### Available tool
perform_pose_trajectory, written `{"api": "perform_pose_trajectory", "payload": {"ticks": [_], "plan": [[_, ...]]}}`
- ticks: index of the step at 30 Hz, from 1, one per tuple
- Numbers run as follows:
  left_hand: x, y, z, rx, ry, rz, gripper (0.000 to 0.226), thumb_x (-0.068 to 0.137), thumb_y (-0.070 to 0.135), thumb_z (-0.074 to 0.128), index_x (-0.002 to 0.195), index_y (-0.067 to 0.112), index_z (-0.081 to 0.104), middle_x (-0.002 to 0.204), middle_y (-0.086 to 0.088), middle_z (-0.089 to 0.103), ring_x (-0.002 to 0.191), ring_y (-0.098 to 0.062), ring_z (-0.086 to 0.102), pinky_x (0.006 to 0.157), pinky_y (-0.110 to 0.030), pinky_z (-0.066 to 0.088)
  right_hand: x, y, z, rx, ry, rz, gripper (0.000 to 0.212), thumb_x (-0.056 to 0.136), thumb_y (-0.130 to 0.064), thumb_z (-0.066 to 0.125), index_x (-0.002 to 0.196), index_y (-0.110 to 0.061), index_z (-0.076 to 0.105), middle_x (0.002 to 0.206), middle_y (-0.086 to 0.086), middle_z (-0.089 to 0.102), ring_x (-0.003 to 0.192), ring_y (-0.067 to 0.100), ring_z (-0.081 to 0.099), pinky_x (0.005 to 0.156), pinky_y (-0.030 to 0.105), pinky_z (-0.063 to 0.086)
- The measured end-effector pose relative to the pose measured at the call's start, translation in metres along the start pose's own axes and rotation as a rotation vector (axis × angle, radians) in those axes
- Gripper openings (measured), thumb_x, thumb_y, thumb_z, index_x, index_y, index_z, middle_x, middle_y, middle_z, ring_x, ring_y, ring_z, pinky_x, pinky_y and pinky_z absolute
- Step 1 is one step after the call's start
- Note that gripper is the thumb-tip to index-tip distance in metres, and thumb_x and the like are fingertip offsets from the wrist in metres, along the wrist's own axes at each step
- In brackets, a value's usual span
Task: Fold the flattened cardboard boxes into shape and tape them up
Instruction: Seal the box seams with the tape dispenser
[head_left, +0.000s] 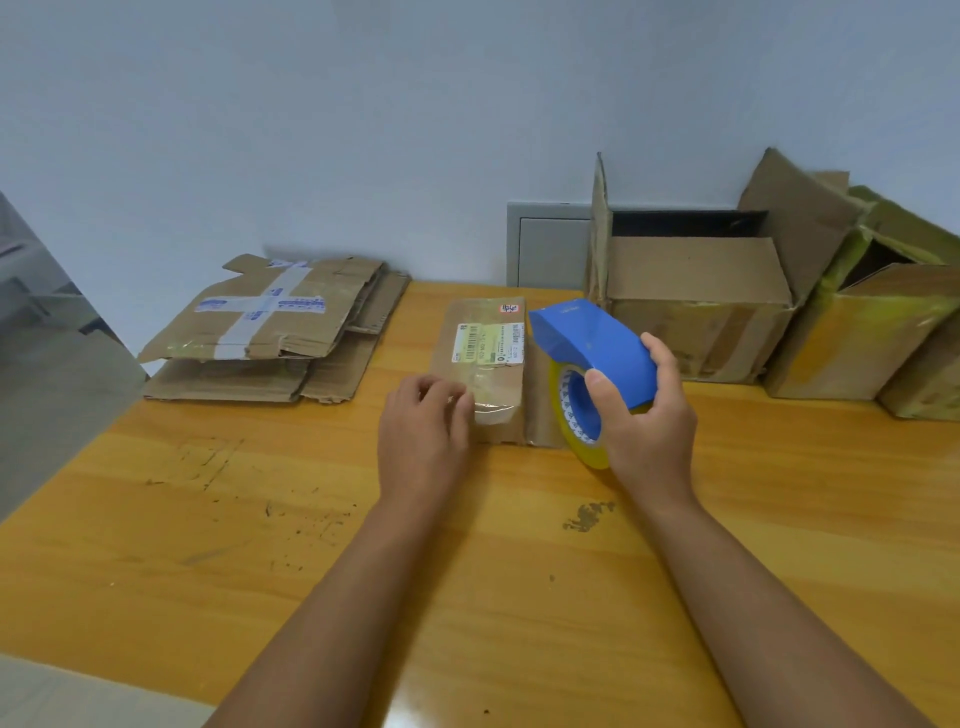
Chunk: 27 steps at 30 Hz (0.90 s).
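— What was on the wooden table just then?

— A small folded cardboard box lay near the middle, with a barcode label on its top and clear tape over it. The left hand rested on its near end, fingers curled loosely over the top edge; whether they pinched anything I could not tell.

— And the right hand?

— The right hand gripped a blue tape dispenser, thumb on the near face and fingers wrapped over the far side. A roll of yellowish tape sat in it, just beside the right edge of the small box. I could not tell if the roll touched the box.

— The other boxes?

— A stack of flattened cardboard boxes lay at the far left of the table, the top one crossed with white printed tape. At the far right, against the wall, stood an open cardboard box with its flaps up; its inside was dark, so I could not see any contents. Right of it leaned a taped yellowish box, also open at the top, contents hidden.

— Anything behind?

— A grey wall panel, partly covered by the open box.
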<state>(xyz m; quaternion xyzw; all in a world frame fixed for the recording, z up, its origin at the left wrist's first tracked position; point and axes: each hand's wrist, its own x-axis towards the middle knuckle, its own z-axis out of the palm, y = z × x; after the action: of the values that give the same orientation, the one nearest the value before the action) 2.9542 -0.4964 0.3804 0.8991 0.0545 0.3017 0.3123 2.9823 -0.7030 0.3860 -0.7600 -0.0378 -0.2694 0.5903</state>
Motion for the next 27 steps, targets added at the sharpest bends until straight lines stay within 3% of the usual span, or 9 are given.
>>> {"api": "perform_pose_trajectory", "payload": {"ticks": [6, 12, 14, 16, 17, 19, 20, 23, 27], "plan": [[-0.004, 0.002, 0.006, -0.095, 0.003, -0.175, 0.025, 0.095, 0.036, 0.063, 0.107, 0.016, 0.072, 0.127, 0.0, 0.055, 0.118, -0.013, 0.051, 0.089, -0.022, 0.037, -0.002, 0.002, -0.001, 0.002, -0.01, -0.006, 0.082, 0.077, -0.066, 0.057, 0.146, -0.024, 0.044, 0.113, -0.036, 0.046, 0.1, -0.02, 0.051, 0.073, 0.003, 0.043], [-0.009, 0.009, 0.006, -0.095, -0.001, -0.226, 0.03, 0.097, 0.038, 0.059, 0.117, 0.018, 0.07, 0.138, 0.005, 0.054, 0.123, -0.009, 0.05, 0.089, -0.02, 0.035, -0.001, 0.0, -0.001, -0.001, -0.015, 0.0, 0.084, 0.075, -0.067, 0.058, 0.146, -0.024, 0.044, 0.12, -0.019, 0.051, 0.101, -0.023, 0.048, 0.074, 0.001, 0.041], [-0.01, 0.01, 0.005, -0.083, -0.015, -0.218, 0.029, 0.098, 0.04, 0.055, 0.114, 0.021, 0.07, 0.139, 0.005, 0.053, 0.122, -0.009, 0.052, 0.088, -0.023, 0.038, -0.002, 0.0, -0.001, -0.001, -0.014, 0.005, 0.083, 0.076, -0.067, 0.058, 0.146, -0.025, 0.043, 0.118, -0.022, 0.051, 0.102, -0.022, 0.049, 0.074, 0.005, 0.043], [-0.01, 0.01, 0.003, -0.032, -0.026, -0.176, 0.027, 0.097, 0.043, 0.053, 0.105, 0.023, 0.07, 0.135, 0.006, 0.055, 0.125, -0.013, 0.052, 0.102, -0.034, 0.039, -0.003, 0.0, -0.001, 0.001, -0.012, 0.002, 0.082, 0.076, -0.067, 0.058, 0.146, -0.026, 0.043, 0.115, -0.031, 0.049, 0.102, -0.021, 0.05, 0.074, 0.007, 0.044], [-0.009, 0.01, 0.002, 0.036, -0.016, -0.134, 0.026, 0.095, 0.044, 0.053, 0.099, 0.024, 0.069, 0.131, 0.006, 0.057, 0.131, -0.018, 0.048, 0.114, -0.04, 0.026, -0.003, -0.001, -0.001, 0.001, -0.012, 0.004, 0.082, 0.076, -0.066, 0.058, 0.146, -0.026, 0.043, 0.115, -0.034, 0.048, 0.102, -0.021, 0.05, 0.075, 0.008, 0.044], [-0.005, 0.01, -0.001, 0.208, 0.003, -0.032, 0.031, 0.093, 0.05, 0.054, 0.088, 0.023, 0.068, 0.126, 0.006, 0.061, 0.143, -0.027, 0.034, 0.119, -0.04, -0.001, -0.003, -0.002, -0.001, -0.001, -0.013, 0.006, 0.082, 0.076, -0.067, 0.058, 0.146, -0.026, 0.043, 0.115, -0.037, 0.046, 0.102, -0.022, 0.049, 0.077, 0.008, 0.043], [0.0, 0.011, -0.002, 0.269, -0.011, 0.021, 0.036, 0.093, 0.053, 0.054, 0.086, 0.021, 0.068, 0.127, 0.005, 0.062, 0.145, -0.028, 0.031, 0.119, -0.038, 0.001, -0.003, -0.002, -0.001, -0.001, -0.011, 0.004, 0.082, 0.076, -0.067, 0.057, 0.146, -0.026, 0.043, 0.115, -0.037, 0.045, 0.102, -0.022, 0.049, 0.076, 0.006, 0.042], [0.01, 0.015, -0.004, 0.283, -0.099, 0.185, 0.036, 0.095, 0.049, 0.056, 0.1, 0.016, 0.07, 0.13, -0.001, 0.062, 0.129, -0.023, 0.049, 0.103, -0.035, 0.035, -0.003, -0.002, -0.002, 0.01, -0.011, 0.006, 0.081, 0.077, -0.066, 0.058, 0.145, -0.024, 0.044, 0.112, -0.036, 0.047, 0.099, -0.023, 0.05, 0.072, 0.001, 0.042], [0.011, 0.015, -0.003, 0.165, -0.212, 0.37, 0.021, 0.097, 0.03, 0.062, 0.109, 0.016, 0.072, 0.119, 0.0, 0.066, 0.11, -0.023, 0.058, 0.087, -0.035, 0.048, -0.003, -0.002, -0.002, 0.008, -0.013, 0.0, 0.081, 0.077, -0.065, 0.058, 0.145, -0.024, 0.044, 0.112, -0.035, 0.048, 0.099, -0.02, 0.051, 0.073, 0.001, 0.042]]}}
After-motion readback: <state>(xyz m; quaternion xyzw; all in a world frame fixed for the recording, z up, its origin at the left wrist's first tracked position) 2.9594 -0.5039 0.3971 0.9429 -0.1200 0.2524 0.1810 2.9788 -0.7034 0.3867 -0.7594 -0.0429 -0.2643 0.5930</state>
